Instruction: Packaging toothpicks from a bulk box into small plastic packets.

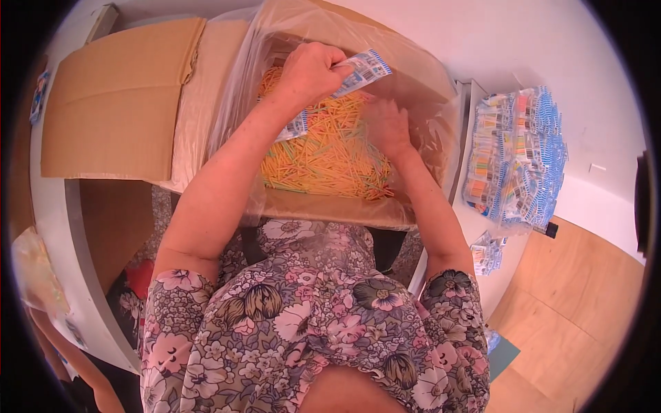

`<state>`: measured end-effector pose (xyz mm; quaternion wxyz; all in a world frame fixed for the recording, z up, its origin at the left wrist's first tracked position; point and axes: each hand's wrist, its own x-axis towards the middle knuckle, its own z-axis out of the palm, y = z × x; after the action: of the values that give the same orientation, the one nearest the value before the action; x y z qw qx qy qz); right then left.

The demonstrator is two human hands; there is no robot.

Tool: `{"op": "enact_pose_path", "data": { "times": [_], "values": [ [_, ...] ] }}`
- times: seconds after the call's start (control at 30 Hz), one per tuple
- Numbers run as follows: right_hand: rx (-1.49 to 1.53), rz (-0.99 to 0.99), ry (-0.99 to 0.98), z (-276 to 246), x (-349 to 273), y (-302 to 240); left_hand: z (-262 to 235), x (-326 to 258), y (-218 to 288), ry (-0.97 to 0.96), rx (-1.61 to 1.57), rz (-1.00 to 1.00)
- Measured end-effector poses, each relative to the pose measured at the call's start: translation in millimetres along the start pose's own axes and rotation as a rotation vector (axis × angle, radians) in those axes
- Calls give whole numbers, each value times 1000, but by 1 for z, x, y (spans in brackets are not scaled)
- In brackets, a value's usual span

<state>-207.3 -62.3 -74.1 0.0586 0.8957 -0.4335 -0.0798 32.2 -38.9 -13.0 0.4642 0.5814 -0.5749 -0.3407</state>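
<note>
An open cardboard box [323, 206], lined with clear plastic, holds a heap of thin yellow, orange and green sticks [323, 155]. Over its far part, my left hand [313, 72] is closed on a small clear packet with blue-striped ends [366, 71]. Another such packet [295, 129] lies on the sticks beneath my left forearm. My right hand [389, 127] is low inside the box at the right of the heap. Motion blurs its fingers, so whether it holds any sticks is not visible.
Filled packets [516, 155] are piled on a white surface right of the box, with a few more packets [487, 253] nearer me. A large cardboard flap [117, 103] spreads leftward. Another person's arm [86, 365] shows at lower left, near a bag [41, 272].
</note>
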Motion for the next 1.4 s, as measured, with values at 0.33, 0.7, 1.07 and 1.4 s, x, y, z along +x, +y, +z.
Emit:
{"op": "enact_pose_path", "data": {
  "times": [0.33, 0.7, 1.07, 1.4],
  "values": [
    [210, 568, -368, 6, 5, -16, -2, 3, 5, -83, 38, -109],
    [48, 240, -155, 13, 6, -5, -1, 0, 8, -89, -9, -57],
    [1892, 881, -321, -3, 16, -9, -1, 3, -1, -61, -45, -42],
    [2051, 812, -228, 21, 39, -2, -2, 3, 1, -55, -136, -43]
  ]
}}
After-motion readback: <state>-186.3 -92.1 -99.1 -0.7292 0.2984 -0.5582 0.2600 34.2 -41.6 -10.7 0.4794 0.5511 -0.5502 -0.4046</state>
